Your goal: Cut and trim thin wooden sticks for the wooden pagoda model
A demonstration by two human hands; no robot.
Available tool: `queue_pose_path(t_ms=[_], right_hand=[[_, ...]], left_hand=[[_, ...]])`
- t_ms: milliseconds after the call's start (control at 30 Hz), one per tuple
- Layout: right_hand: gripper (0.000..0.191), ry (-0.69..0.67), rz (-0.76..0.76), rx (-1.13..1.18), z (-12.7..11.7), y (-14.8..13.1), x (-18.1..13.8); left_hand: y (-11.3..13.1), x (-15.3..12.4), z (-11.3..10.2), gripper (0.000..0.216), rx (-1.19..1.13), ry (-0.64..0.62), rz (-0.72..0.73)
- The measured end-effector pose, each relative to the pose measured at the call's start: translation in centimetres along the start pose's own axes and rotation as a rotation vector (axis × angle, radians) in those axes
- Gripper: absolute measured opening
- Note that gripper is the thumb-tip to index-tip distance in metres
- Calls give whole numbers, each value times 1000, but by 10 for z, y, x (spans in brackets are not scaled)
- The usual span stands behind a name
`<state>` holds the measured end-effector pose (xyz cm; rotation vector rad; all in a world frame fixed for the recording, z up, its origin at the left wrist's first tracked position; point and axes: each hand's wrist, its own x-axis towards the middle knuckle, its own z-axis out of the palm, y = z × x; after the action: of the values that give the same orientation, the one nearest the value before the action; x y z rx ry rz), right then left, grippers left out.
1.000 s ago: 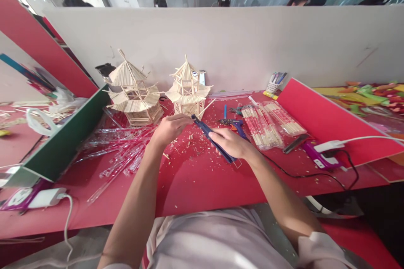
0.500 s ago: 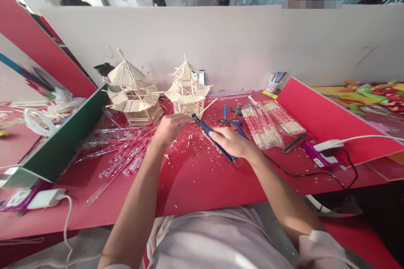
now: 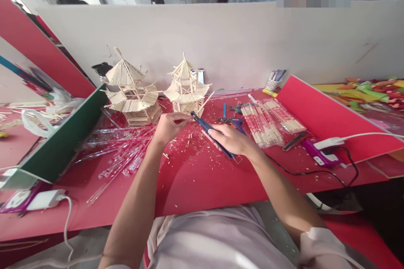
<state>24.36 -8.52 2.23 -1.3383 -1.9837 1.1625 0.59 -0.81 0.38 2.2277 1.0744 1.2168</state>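
Observation:
My right hand (image 3: 229, 139) is closed around the handles of blue cutting pliers (image 3: 206, 130), whose jaws point up-left toward my left hand. My left hand (image 3: 170, 125) pinches a thin wooden stick (image 3: 206, 104) that runs up-right past the plier jaws. Both hands hover over the red table (image 3: 202, 180), above scattered wood chips (image 3: 195, 145). Just behind them stand two stick-built pagoda models, a larger pagoda (image 3: 129, 89) on the left and a smaller pagoda (image 3: 187, 86) in the middle.
Clear plastic wrappers (image 3: 120, 151) lie left of the hands. Packs of wrapped chopsticks (image 3: 268, 119), a blue glue gun (image 3: 233, 122) and a purple power strip (image 3: 318, 155) with a black cable are on the right. A green divider (image 3: 59, 143) and a red divider (image 3: 328, 117) flank the workspace.
Almost nothing differs; the hands keep their grip on stick and pliers, shifted very slightly upward in view.

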Motion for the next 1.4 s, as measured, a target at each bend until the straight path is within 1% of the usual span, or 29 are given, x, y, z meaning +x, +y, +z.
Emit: queue_pose_path(t_ms=[167, 367, 533, 800, 1033, 1267, 1400], right_hand=[[40, -22, -11, 7, -3, 0, 0], [41, -8, 4, 17, -1, 1, 0], [41, 5, 10, 30, 0, 1, 1], [39, 24, 15, 4, 3, 1, 2], [40, 26, 8, 41, 2, 1, 0], [39, 23, 16, 74, 0, 4, 0], [40, 17, 18, 105, 1, 2, 1]], left_hand=[[1, 1, -1, 14, -20, -10, -19], [1, 1, 0, 14, 5, 1, 20], [0, 1, 1, 14, -3, 29, -2], [-2, 1, 3, 15, 4, 20, -5], [-1, 0, 4, 17, -7, 31, -11], [1, 1, 0, 16, 0, -27, 52], [-2, 1, -1, 15, -7, -28, 104]])
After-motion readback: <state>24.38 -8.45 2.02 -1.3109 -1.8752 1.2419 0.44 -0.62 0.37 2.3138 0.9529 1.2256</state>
